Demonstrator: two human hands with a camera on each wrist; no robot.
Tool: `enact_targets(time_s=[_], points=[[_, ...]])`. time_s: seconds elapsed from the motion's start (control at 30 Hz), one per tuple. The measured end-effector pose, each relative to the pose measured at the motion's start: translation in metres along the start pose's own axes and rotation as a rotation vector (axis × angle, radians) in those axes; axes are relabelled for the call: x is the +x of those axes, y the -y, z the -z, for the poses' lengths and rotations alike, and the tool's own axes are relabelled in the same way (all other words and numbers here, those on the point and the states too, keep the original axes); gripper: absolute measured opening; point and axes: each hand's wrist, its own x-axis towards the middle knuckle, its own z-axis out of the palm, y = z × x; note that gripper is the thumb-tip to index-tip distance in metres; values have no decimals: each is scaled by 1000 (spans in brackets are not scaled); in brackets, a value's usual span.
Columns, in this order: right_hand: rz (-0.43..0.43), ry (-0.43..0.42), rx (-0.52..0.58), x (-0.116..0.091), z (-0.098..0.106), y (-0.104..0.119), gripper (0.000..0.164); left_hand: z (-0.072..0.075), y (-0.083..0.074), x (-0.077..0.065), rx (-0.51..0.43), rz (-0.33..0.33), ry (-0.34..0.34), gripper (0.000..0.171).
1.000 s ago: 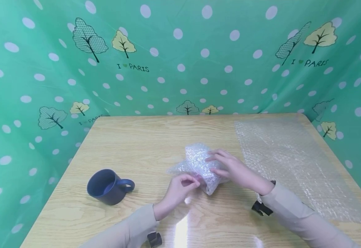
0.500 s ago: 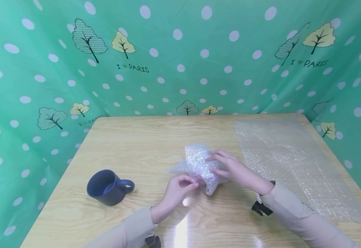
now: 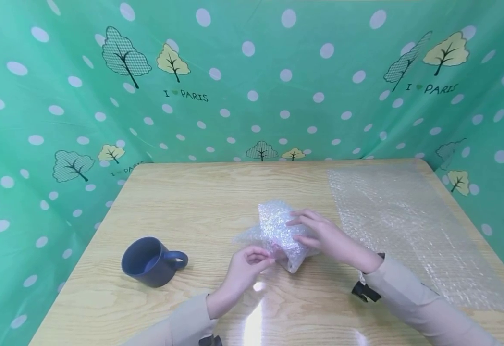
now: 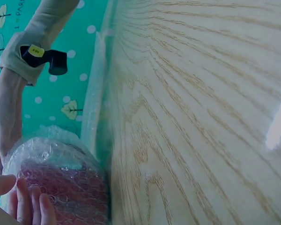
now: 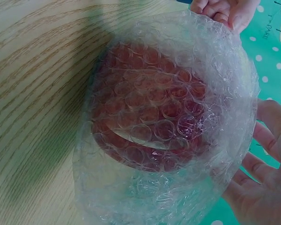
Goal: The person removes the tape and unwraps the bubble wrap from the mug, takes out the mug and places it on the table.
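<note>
A bundle of bubble wrap (image 3: 277, 226) stands on the table in the head view. Through the layers in the right wrist view shows a reddish mug-like thing (image 5: 145, 108) with a curved gap along one side, as of a handle. My left hand (image 3: 245, 269) pinches the near left edge of the wrap between thumb and forefinger; the exact spot of the pinch is small. Spread, fairly straight fingers of my right hand (image 3: 321, 235) rest on the right side and top of the bundle, steadying contact from that side. The same reddish thing (image 4: 65, 192) shows in the left wrist view.
To the left stands a dark blue mug (image 3: 152, 262), its handle turned right. A flat sheet of bubble wrap (image 3: 407, 230) covers the right part of the wooden table (image 3: 200, 187). A green dotted curtain (image 3: 234, 72) surrounds the table's back and sides.
My left hand has drawn slightly left and toward me, with its fingertips still at the wrap's edge. The right hand and the bundle look nearly the same.
</note>
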Motion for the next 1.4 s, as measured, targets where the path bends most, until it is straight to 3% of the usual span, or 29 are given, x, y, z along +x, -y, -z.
enact_targets(time_s=[0.3,0.5,0.67,0.9,1.0,1.2,1.4], points=[[-8,2,-9,0,0,0,32,3,-1,-2,-87,14,-17,33],[-8,0,-7,0,1,0,32,7,1,-3,32,-60,-43,26],[-7,0,-7,-1,1,1,32,9,-1,-4,159,-210,-96,21],[-14,-3,-9,-1,0,1,32,12,-8,0,274,-553,-221,17],[-13,-7,-9,-1,0,1,32,16,-9,5,309,-621,-255,18],[-1,-20,-8,-2,-1,0,31,22,-6,13,353,-637,-228,23],[21,-42,-1,-2,-2,-2,30,24,-2,18,382,-609,-143,25]])
